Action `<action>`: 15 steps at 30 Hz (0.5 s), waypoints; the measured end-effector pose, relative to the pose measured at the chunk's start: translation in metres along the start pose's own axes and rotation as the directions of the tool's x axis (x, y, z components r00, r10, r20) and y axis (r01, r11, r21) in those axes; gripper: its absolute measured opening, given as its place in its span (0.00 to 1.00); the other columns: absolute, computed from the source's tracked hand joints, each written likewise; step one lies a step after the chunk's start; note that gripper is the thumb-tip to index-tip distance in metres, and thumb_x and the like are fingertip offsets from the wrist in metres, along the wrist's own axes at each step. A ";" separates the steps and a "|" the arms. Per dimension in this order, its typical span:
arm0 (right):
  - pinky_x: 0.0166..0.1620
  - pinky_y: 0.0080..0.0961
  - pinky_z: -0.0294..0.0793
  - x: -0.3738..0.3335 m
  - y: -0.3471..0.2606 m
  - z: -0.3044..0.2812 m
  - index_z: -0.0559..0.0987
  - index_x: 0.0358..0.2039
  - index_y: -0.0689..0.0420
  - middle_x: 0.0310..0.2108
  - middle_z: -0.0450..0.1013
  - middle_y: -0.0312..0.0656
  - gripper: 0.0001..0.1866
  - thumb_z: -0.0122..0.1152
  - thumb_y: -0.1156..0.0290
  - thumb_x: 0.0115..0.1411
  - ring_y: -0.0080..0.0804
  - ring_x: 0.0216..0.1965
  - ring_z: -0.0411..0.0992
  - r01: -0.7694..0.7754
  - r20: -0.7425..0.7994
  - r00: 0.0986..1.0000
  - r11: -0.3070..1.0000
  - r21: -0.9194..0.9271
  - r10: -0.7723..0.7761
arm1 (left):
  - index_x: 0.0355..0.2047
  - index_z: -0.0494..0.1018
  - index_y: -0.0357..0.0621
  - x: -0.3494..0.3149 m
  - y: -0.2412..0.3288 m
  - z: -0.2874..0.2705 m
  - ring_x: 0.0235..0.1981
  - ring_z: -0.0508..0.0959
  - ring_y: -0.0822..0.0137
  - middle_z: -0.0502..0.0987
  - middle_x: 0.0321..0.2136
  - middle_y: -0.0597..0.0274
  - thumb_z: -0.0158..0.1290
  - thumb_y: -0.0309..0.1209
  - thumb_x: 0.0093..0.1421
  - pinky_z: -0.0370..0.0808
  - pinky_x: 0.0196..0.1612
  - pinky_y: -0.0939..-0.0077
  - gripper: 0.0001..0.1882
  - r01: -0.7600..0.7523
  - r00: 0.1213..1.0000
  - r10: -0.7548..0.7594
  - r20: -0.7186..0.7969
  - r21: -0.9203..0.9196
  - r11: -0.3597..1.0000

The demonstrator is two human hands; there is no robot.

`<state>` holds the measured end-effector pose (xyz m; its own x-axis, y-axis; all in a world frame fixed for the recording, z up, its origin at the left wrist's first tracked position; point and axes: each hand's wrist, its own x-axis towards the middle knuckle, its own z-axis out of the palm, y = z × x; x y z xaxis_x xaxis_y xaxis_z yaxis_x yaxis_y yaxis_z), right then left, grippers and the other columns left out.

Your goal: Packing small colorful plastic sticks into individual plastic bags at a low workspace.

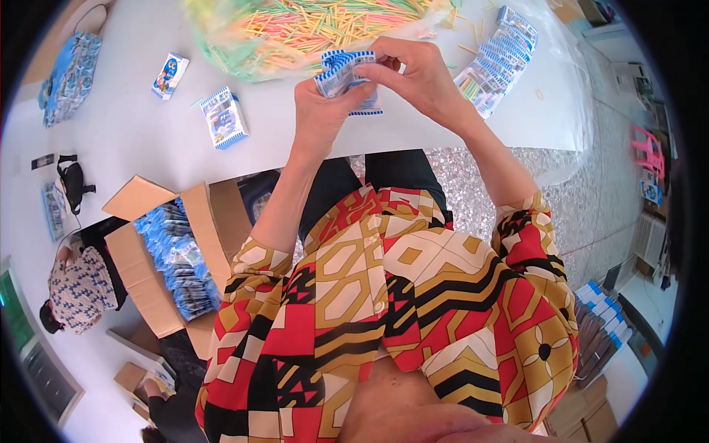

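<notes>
My left hand (319,111) is closed around a few small blue-and-white packets (340,74), its thumb laid across their front. At their upper right edge my right hand (425,77) pinches with thumb and forefinger. The packets are held just above the white table, near its front edge. How many there are cannot be made out, as the fingers cover part of them. To the left on the table lie a small stack of like packets (224,119) and a lone packet (170,75). A long row of packets (498,63) leans together on the right.
Beyond my hands lies a clear plastic bag (221,52) of pink, yellow and green sticks (332,29). Bundled packets (74,77) sit at the far left of the table (273,133). An opened cardboard box (136,277) full of blue packets stands lower left. Another person (81,288) is beyond it.
</notes>
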<state>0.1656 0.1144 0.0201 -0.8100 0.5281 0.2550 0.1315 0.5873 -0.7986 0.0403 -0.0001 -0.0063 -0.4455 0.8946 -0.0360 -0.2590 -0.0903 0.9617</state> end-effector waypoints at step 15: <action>0.29 0.19 0.68 0.012 -0.004 -0.005 0.77 0.32 0.62 0.23 0.72 0.39 0.09 0.59 0.69 0.56 0.21 0.24 0.68 0.095 -0.030 0.995 0.993 0.065 -0.093 | 0.39 0.75 0.36 -0.003 0.010 -0.011 0.32 0.77 0.74 0.78 0.33 0.62 0.59 0.25 0.51 0.75 0.37 0.79 0.14 0.038 0.996 -0.034 0.078 -0.051 0.998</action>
<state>0.1586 0.1213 0.0295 -0.8014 0.4893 0.3440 0.0167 0.5932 -0.8049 0.0298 -0.0089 0.0009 -0.3678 0.9287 -0.0472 -0.3187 -0.0782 0.9446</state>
